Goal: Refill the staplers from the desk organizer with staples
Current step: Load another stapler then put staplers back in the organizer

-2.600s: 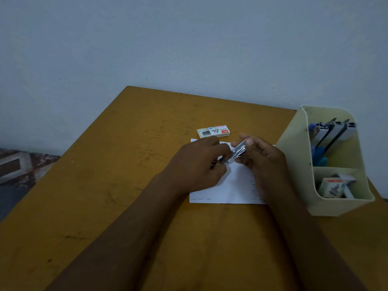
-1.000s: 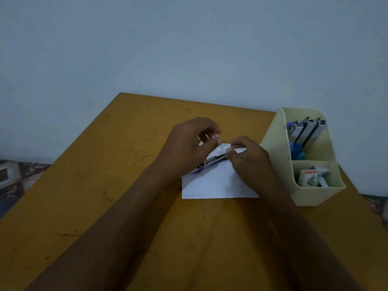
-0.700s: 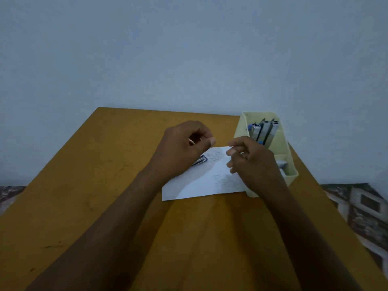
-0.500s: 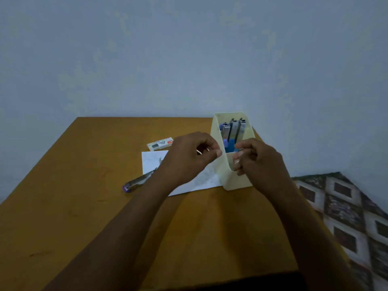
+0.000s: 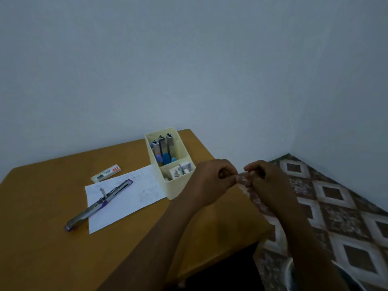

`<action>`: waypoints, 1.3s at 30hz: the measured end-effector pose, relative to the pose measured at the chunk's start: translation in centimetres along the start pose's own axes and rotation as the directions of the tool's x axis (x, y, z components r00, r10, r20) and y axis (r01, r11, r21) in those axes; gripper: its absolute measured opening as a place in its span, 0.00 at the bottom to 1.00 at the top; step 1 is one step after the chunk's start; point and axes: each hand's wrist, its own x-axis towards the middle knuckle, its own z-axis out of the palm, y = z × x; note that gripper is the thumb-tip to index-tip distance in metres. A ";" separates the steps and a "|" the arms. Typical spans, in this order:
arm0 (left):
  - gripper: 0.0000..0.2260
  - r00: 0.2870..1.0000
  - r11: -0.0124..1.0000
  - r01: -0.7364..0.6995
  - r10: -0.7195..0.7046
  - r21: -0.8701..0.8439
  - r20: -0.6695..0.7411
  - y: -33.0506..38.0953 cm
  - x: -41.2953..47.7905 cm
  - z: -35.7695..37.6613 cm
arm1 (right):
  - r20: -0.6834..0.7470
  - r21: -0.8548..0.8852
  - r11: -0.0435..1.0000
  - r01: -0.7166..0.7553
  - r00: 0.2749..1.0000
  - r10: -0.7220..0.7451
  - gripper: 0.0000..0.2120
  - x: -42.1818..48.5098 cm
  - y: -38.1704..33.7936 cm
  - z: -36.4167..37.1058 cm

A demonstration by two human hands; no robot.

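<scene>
The open stapler (image 5: 100, 204) lay on paper (image 5: 130, 204) well left of the hands, the organizer (image 5: 180, 187) just left of the left hand (image 5: 212, 181). It and the right hand (image 5: 265, 182) curled fingertips together above the right edge of the table (image 5: 42, 238); anything pinched was unclear; tiled floor (image 5: 346, 206) beyond

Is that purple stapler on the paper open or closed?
Open. The stapler lies unfolded in one long straight line, its far half on the paper and its near end on the table.
</scene>
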 end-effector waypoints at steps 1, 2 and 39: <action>0.04 0.999 1.000 -0.027 0.027 0.000 0.032 0.7 0.4 1.2 | -0.031 -0.012 1.000 -0.023 0.999 0.022 0.10 -0.3 0.9 -1.1; 0.05 0.997 0.999 -0.052 0.052 0.002 0.054 1.1 0.7 2.2 | -0.050 -0.014 0.999 -0.042 0.998 0.042 0.10 -0.5 1.6 -2.0; 0.10 0.998 0.998 0.066 -0.066 -0.019 0.002 1.2 -1.0 -3.2 | 0.116 0.024 0.993 0.114 0.987 -0.116 0.07 -1.0 -1.2 -0.2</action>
